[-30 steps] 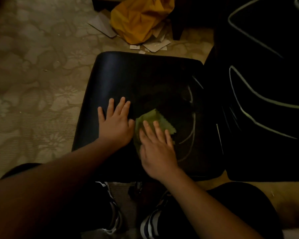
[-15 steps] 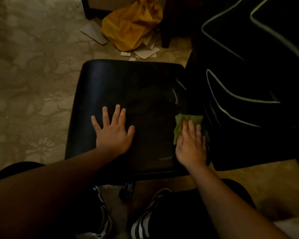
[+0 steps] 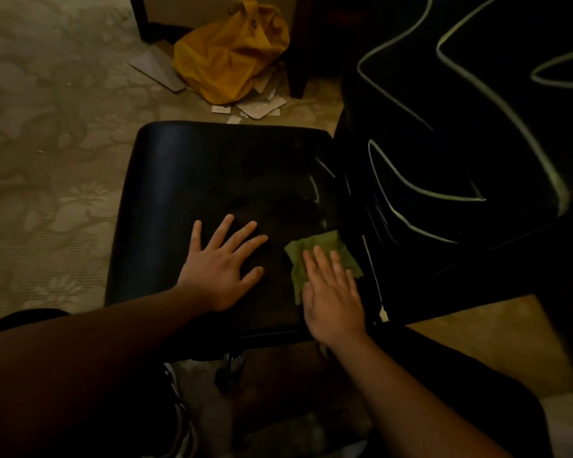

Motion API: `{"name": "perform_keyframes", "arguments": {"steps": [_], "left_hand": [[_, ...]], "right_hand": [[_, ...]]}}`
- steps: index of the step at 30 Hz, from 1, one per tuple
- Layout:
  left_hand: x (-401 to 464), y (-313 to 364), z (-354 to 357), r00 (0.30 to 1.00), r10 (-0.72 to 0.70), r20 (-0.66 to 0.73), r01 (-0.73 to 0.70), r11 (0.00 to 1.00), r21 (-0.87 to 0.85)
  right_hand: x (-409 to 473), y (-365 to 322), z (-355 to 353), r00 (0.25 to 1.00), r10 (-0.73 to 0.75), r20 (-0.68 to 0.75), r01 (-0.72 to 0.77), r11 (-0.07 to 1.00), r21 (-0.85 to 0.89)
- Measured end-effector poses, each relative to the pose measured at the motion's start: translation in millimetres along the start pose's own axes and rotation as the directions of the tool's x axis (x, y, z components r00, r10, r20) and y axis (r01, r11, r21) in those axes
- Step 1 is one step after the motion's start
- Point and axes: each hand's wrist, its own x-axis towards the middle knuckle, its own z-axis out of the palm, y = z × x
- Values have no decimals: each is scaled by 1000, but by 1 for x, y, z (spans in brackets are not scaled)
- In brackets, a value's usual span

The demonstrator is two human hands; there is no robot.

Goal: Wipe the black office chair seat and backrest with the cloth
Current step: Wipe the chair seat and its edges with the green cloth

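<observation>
Seat: black chair seat (image 3: 192, 180) fills the centre, glossy along its 9 o'clock edge
Backrest: black backrest (image 3: 460, 153) with pale piping rises at 3 o'clock of the seat
Cloth: green cloth (image 3: 315, 252) lies flat on the seat near its 4 o'clock corner, just beside the backrest
Right hand: right hand (image 3: 333, 299) lies palm down on the cloth, fingers together and flat, pinching nothing
Left hand: left hand (image 3: 220, 269) is pressed on bare seat at 9 o'clock of the cloth, fingers spread
Floor: yellow bag (image 3: 229, 57) and paper scraps (image 3: 262, 107) at 12 o'clock on patterned carpet (image 3: 47, 127)
</observation>
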Motion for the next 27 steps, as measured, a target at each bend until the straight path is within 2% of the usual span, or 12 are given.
{"name": "perform_keyframes", "arguments": {"steps": [6, 9, 12, 14, 17, 20, 22, 27], "left_hand": [[1, -1, 1, 1000, -5, 16, 5, 1000, -2], [2, 1, 1, 999, -24, 38, 24, 1000, 15], [3, 25, 5, 993, -105, 48, 107, 994, -23], [2, 45, 12, 986, -166, 32, 168, 985, -44], [1, 52, 19, 981, -192, 4, 192, 980, -43], [1, 47, 19, 982, -188, -20, 187, 982, -24], [-1, 48, 20, 978, -206, -40, 206, 979, -7], [-3, 46, 19, 978, -205, -46, 206, 979, 3]], "right_hand": [[17, 47, -6, 991, 121, -47, -117, 989, 87], [22, 47, -5, 987, 149, -63, -141, 983, 113], [19, 35, -4, 983, 163, -84, -158, 986, 60], [9, 16, -3, 992, 112, -55, -111, 994, 14], [-7, -16, 5, 998, -67, -4, 67, 998, 12], [-7, -19, 6, 993, -114, -13, 114, 992, 44], [-2, -8, 4, 997, -80, -21, 81, 995, 63], [26, 23, -12, 986, 167, 20, -168, 976, 140]]}}
